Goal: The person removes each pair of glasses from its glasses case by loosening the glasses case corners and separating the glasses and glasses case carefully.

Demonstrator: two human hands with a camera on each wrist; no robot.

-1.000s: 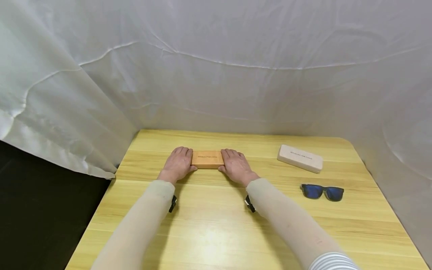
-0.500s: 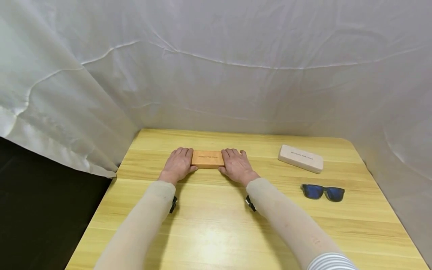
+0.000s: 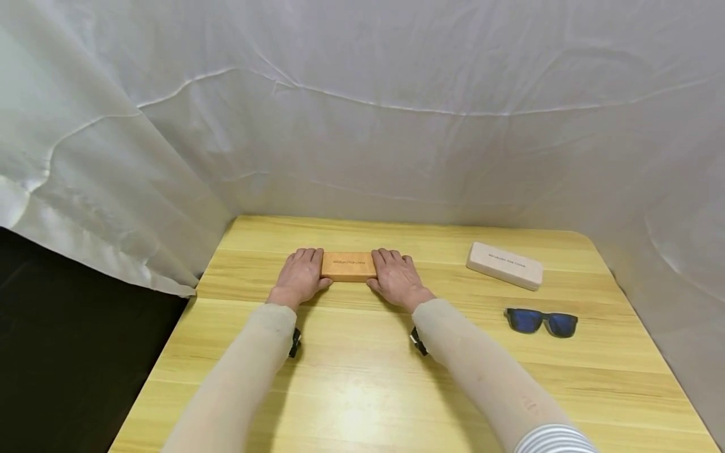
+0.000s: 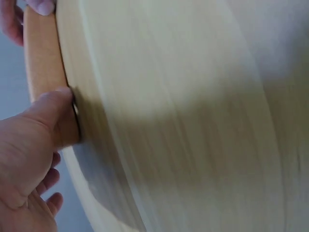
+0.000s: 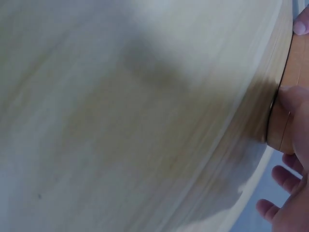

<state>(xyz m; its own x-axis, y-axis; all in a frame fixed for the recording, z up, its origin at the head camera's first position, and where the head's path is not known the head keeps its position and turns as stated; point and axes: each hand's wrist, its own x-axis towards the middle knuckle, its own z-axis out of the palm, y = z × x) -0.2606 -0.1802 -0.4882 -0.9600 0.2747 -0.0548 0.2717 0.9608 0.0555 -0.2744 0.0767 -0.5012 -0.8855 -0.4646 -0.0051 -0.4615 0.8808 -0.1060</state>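
Note:
A tan-orange glasses case (image 3: 348,267) with small dark lettering on its lid lies shut on the table, long side facing me. My left hand (image 3: 301,275) grips its left end, thumb along the near side and fingers over the top. The other end is held the same way by my right hand (image 3: 398,277). In the left wrist view the left thumb (image 4: 53,104) presses the case's side (image 4: 43,58) close to the tabletop. The right wrist view shows the right thumb (image 5: 293,99) against the near side, at the picture's edge. Most fingertips are hidden behind the case.
A cream glasses case (image 3: 504,265) with lettering lies at an angle at the back right of the wooden table (image 3: 351,365). Nearer to me are dark sunglasses (image 3: 541,323) with blue lenses. A pale curtain (image 3: 396,157) hangs behind the table and along its sides.

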